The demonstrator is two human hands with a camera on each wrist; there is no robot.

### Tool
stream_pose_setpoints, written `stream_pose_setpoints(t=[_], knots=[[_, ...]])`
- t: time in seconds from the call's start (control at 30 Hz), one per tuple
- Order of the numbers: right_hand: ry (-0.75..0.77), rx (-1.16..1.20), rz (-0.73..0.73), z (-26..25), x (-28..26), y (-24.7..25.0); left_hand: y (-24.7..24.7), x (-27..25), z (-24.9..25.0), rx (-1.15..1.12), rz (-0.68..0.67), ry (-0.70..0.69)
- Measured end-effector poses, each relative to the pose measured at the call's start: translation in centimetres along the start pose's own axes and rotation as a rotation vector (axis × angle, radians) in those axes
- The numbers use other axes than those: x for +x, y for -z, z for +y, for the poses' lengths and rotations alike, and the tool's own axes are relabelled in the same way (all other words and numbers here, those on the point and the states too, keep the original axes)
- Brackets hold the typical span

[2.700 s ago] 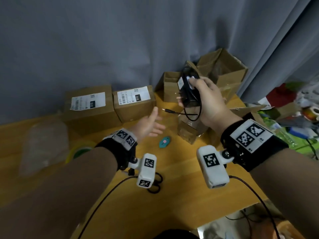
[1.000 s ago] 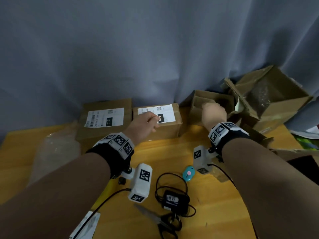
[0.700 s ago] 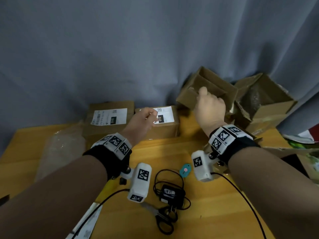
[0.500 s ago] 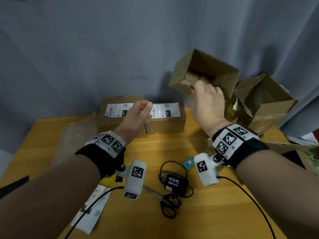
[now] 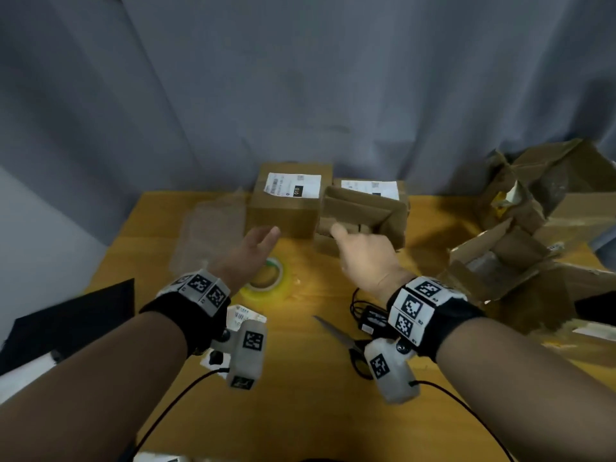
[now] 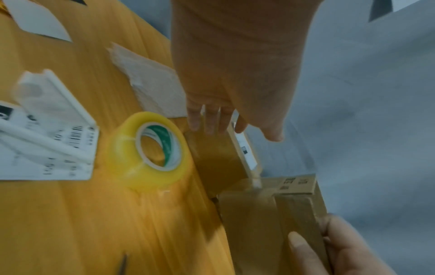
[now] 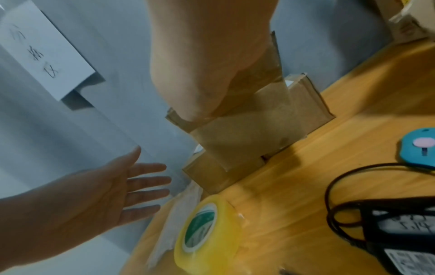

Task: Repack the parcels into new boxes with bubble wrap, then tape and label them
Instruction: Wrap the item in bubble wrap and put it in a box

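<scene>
Cardboard fills my right grip: my right hand (image 5: 365, 258) holds the small open box (image 5: 361, 218) by its near wall, thumb outside and fingers curled over the edge, as the right wrist view shows. I see the box tilted, its opening toward me, low over the yellow wooden worktop (image 5: 300, 395) and just in front of the two labelled parcels (image 5: 290, 201) standing side by side against the grey curtain (image 5: 300, 78). My left hand (image 5: 253, 248) is spread and holds nothing, fingers straight, hovering near the front of the left parcel and above the roll of clear tape (image 5: 265, 283). A sheet of bubble wrap (image 5: 208, 235) lies flat to the left of the parcels. Nearer me on the worktop lie scissors (image 5: 346, 341), a black adapter with its cable (image 5: 371, 320) and some printed labels (image 6: 47, 137). Torn open boxes (image 5: 533, 228) pile up at the right.
</scene>
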State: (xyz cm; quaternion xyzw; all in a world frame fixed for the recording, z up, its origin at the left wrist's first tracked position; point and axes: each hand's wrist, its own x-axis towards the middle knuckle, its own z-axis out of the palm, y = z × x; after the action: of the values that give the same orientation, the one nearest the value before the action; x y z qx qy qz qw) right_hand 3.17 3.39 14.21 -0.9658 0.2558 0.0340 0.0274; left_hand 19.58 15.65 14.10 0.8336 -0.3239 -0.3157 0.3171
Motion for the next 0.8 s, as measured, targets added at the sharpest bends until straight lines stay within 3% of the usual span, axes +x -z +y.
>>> stream_pose_setpoints(t=[0.1, 0.27, 0.37, 0.6, 0.8], knots=[[-0.002, 0.066, -0.087, -0.3, 1.0, -1.4, 0.0, 0.7, -3.1, 0.065, 0.018, 0.011], [0.016, 0.188, -0.291, -2.5, 2.4, -4.0, 0.6, 2.2, -6.7, 0.143, -0.088, 0.057], [-0.009, 0.219, -0.327, -4.0, 3.8, -4.4, 1.9, 3.5, -8.5, 0.228, -0.147, 0.063], [-0.001, 0.236, 0.129, -6.2, 7.3, -3.5, 4.8, 8.1, -13.8, 0.589, -0.135, -0.011], [-0.019, 0.230, 0.233, -8.3, 10.7, -5.2, 3.5, 11.1, -16.2, 0.685, -0.176, -0.035]])
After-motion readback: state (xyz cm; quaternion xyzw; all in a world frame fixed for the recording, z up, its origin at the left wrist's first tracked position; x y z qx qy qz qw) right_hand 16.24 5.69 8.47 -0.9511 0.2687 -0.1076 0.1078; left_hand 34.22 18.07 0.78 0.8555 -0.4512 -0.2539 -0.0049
